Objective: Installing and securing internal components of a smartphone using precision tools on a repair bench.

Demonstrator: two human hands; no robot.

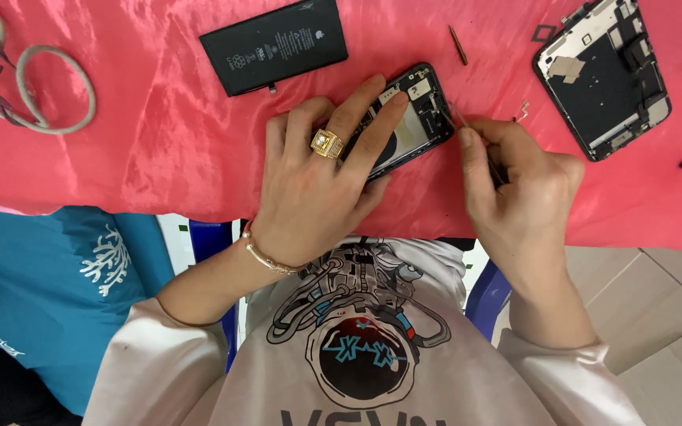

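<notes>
you are pinning the opened phone (408,118) flat on the worktop (159,142) under your left hand (321,185), fingers spread, its long axis slanting away rightward. your right hand (518,197) is pinching a thin tool (467,130), tip touching the phone's right edge.

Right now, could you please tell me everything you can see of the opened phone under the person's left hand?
The opened phone is a dark, back-less shell lying flat and slanted on the red cloth. Its exposed inside shows a pale metal plate and small dark parts near the top. The left hand presses on it, fingers covering its lower half. The right hand holds a thin tool whose tip meets its right edge.
</notes>
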